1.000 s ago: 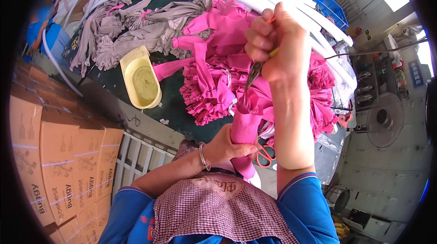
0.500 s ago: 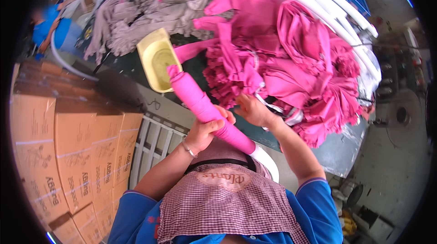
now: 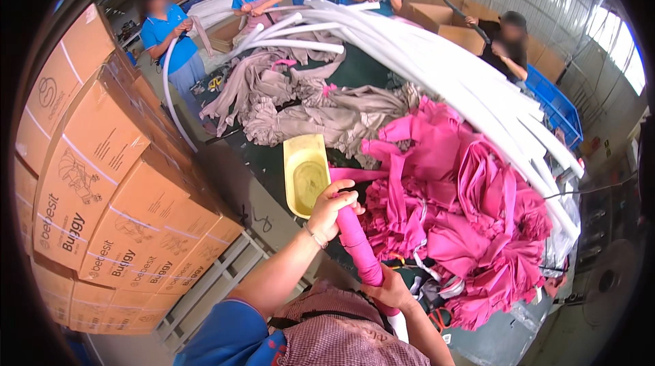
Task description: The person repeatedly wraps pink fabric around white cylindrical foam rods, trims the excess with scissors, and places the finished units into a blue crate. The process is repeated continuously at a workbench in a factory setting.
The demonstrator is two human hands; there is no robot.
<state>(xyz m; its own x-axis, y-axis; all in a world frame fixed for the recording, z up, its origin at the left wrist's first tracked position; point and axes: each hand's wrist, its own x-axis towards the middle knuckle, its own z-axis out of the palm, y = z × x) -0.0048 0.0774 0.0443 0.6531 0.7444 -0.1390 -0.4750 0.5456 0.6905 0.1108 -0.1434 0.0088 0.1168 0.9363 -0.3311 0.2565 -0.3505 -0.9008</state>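
A white tube [image 3: 398,327] slants up from my waist, sheathed in a bunched pink fabric sleeve [image 3: 357,243]. My left hand [image 3: 330,212] is wrapped round the far end of the sleeve and hides its tip. Lower down, close to my apron, my right hand [image 3: 391,289] grips the sleeve near its lower end. Just beyond my left hand sits a yellow plastic tub [image 3: 305,150] with a little liquid-looking content at its bottom. To the right spreads a heap of pink fabric pieces [image 3: 443,209], one strip reaching the tub.
Grey fabric pieces [image 3: 307,120] lie at the back of the dark table. Long white tubes [image 3: 450,66] arch across its far right side. Orange-handled scissors [image 3: 441,318] lie near my right forearm. Stacked cardboard boxes [image 3: 129,202] stand left. Several people work beyond the table.
My view has tilted up, showing more of the room. My left hand has slid from mid-sleeve to its far end. My right hand, earlier off the tube, now grips the sleeve's lower part.
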